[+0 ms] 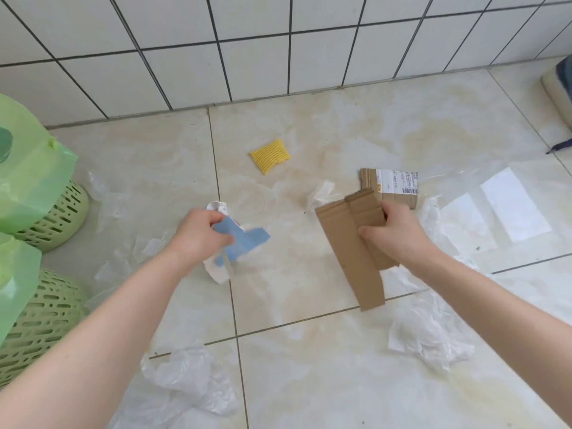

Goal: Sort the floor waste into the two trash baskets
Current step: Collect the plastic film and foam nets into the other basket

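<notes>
My left hand (198, 235) grips a blue and white piece of paper packaging (240, 243) just above the floor. My right hand (394, 233) holds a folded strip of brown cardboard (346, 243) that hangs down toward me. Behind it lies another cardboard piece with a white shipping label (391, 185). A yellow foam net sleeve (270, 156) rests on the tiles nearer the wall. Two pale green perforated baskets lined with green bags stand at the left edge, one farther (58, 216) and one nearer (40, 320).
Crumpled clear plastic bags lie around: front left (188, 379), front right (430, 335), and a large sheet at right (495, 209). A white tiled wall (247, 51) closes the back. A cream-coloured object (557, 88) sits at the far right.
</notes>
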Demonstrator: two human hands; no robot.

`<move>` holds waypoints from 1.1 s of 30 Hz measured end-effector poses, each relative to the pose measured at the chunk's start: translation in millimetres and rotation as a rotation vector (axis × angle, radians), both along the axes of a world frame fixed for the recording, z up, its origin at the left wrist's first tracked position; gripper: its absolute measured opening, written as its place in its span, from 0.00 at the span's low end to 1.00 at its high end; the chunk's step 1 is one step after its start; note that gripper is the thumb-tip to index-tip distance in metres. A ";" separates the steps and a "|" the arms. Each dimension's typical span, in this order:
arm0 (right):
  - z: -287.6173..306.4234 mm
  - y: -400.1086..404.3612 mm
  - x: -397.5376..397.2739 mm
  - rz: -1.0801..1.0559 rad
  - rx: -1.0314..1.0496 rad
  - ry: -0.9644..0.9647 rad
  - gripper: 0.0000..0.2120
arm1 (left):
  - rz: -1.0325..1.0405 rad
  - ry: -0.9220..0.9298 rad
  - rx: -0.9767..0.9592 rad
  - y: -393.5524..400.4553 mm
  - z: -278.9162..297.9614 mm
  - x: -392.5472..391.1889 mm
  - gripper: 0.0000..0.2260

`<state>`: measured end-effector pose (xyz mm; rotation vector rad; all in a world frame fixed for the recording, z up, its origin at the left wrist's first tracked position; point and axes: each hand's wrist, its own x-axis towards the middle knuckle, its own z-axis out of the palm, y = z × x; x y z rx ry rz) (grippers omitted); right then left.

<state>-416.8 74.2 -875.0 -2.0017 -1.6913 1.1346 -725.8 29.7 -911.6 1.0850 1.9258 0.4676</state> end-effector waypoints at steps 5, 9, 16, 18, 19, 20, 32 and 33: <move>-12.2 65.5 17.3 -0.050 -0.026 -0.158 0.10 | -0.106 0.352 0.076 42.6 11.2 -13.5 0.03; -32.6 84.5 24.4 0.132 -0.166 -0.296 0.13 | -0.300 0.590 -0.073 53.1 -6.0 -16.2 0.13; -43.0 38.7 10.0 0.321 -0.155 -0.378 0.08 | -0.289 0.598 -0.066 44.1 -20.2 -23.2 0.06; -39.8 16.8 3.9 0.394 -0.152 -0.386 0.07 | -0.305 0.598 -0.026 39.5 -19.4 -22.0 0.00; -38.9 7.3 0.9 0.433 -0.153 -0.388 0.06 | -0.307 0.589 -0.007 37.2 -20.1 -21.9 0.02; -38.2 0.8 -1.4 0.469 -0.156 -0.391 0.06 | -0.312 0.577 0.004 34.9 -20.4 -21.8 0.03; -51.8 62.2 20.2 0.630 -0.235 -0.677 0.23 | -0.313 0.356 0.233 16.3 16.9 31.8 0.04; -52.8 60.6 19.4 0.642 -0.222 -0.707 0.24 | -0.298 0.329 0.249 15.5 19.4 37.0 0.03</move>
